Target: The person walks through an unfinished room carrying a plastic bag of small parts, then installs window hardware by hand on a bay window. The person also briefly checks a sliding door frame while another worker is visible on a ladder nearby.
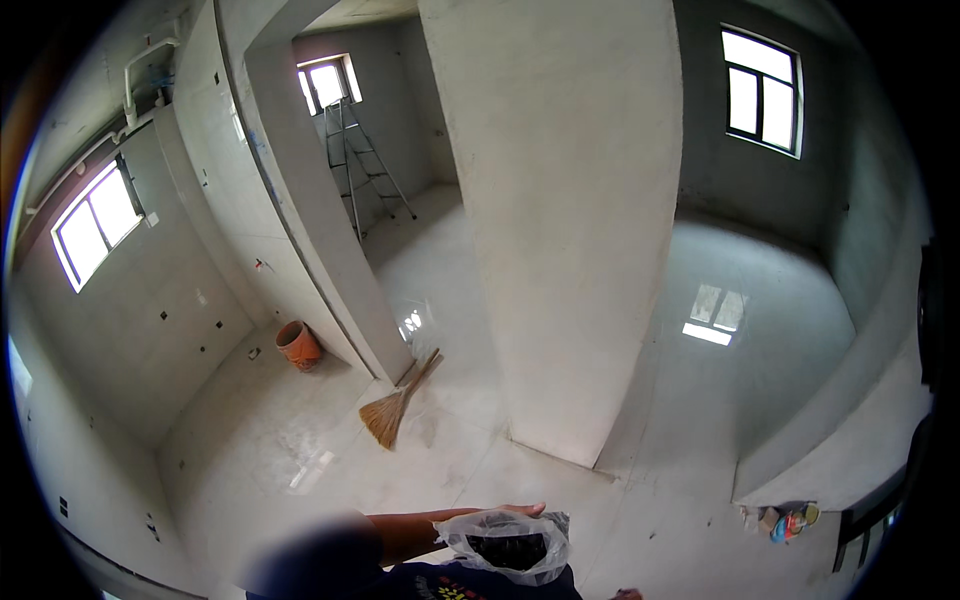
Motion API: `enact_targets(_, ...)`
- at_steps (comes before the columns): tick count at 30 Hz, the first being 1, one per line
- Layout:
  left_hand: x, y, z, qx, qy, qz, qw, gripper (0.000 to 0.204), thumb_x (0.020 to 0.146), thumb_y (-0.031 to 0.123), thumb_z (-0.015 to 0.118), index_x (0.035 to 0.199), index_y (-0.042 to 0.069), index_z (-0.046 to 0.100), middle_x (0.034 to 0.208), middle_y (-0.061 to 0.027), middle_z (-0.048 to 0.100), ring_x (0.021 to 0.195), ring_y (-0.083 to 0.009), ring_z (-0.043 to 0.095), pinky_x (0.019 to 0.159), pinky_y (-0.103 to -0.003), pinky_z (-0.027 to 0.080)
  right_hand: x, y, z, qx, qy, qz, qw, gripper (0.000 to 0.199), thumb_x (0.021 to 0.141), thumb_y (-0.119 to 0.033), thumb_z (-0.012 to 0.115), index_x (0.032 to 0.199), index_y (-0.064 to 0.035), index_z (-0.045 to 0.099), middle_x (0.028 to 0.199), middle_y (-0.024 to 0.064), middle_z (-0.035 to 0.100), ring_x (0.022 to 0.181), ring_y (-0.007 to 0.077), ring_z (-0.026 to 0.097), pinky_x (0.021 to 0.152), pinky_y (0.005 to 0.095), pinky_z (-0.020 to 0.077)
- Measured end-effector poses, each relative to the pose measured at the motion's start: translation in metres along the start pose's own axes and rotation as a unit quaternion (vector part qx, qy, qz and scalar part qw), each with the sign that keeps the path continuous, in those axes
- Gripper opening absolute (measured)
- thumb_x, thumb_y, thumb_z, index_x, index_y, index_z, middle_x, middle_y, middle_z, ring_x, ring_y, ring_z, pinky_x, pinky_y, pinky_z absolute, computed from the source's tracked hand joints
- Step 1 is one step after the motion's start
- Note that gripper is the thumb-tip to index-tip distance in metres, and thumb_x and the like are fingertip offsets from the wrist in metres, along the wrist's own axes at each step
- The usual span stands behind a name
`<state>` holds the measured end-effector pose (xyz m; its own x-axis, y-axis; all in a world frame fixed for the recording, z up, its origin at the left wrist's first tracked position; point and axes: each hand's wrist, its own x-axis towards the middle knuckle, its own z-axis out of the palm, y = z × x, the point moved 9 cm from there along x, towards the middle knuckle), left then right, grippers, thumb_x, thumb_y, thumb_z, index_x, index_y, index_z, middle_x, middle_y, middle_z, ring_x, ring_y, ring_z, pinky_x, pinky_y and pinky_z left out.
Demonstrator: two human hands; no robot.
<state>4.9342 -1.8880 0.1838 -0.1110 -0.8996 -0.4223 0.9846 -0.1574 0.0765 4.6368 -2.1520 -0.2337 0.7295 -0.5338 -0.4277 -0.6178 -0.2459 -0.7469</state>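
Fingers (528, 509) straight along plastic bag (460, 530)

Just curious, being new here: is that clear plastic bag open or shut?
Open: the plastic bag has its rim spread around a dark middle.

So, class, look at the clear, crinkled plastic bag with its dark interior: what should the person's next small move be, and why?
Probably bring the right hand up to the near side of the clear, crinkled plastic bag. The left hand lies at its far side, grip mostly hidden, while the right hand sits low, apart from it; a second hold might steady it.
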Motion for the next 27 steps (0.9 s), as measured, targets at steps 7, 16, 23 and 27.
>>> enact_targets(7,0.116,0.069,0.028,-0.014,-0.007,0.018,1.000,0.040,0.100,0.046,0.059,0.106,0.007,0.068,0.099,-0.0045,0.072,0.089,-0.0129,0.067,0.079,-0.028,0.056,0.149,-0.042,-0.140,0.075,0.069,-0.117,0.988,0.026,0.093,-0.022,0.062,0.105,0.0005,0.062,0.080,0.0159,0.072,0.066,0.0252,0.069,0.061,0.0387,0.0568)
enact_targets(16,0.278,0.201,0.104,0.020,0.043,-0.045,0.998,0.041,0.100,0.048,0.058,0.104,0.008,0.067,0.097,-0.0051,0.071,0.089,-0.0142,0.067,0.078,-0.030,0.057,0.112,0.069,-0.181,-0.121,-0.022,0.184,0.975,0.028,0.091,-0.033,0.060,0.084,-0.0076,0.072,0.080,0.0110,0.071,0.077,0.0288,0.066,0.074,0.0423,0.0545)
enact_targets(23,0.414,0.268,0.119,-0.049,0.021,-0.110,0.993,0.028,0.101,0.025,0.060,0.111,-0.002,0.065,0.097,-0.0111,0.069,0.084,-0.0218,0.067,0.083,-0.035,0.059,0.149,0.131,-0.207,-0.260,-0.101,0.167,0.946,0.039,0.093,-0.044,0.053,0.089,-0.0128,0.076,0.090,0.0113,0.074,0.091,0.0316,0.069,0.083,0.0461,0.0546)
enact_targets(27,0.481,0.306,0.129,0.021,0.027,-0.065,0.997,0.027,0.102,0.023,0.058,0.111,-0.001,0.064,0.096,-0.0102,0.068,0.084,-0.0209,0.066,0.082,-0.034,0.058,0.243,0.157,-0.262,-0.268,-0.111,0.181,0.940,0.052,0.097,-0.054,0.046,0.102,-0.0118,0.076,0.107,0.0151,0.073,0.109,0.0348,0.066,0.096,0.0469,0.0508)
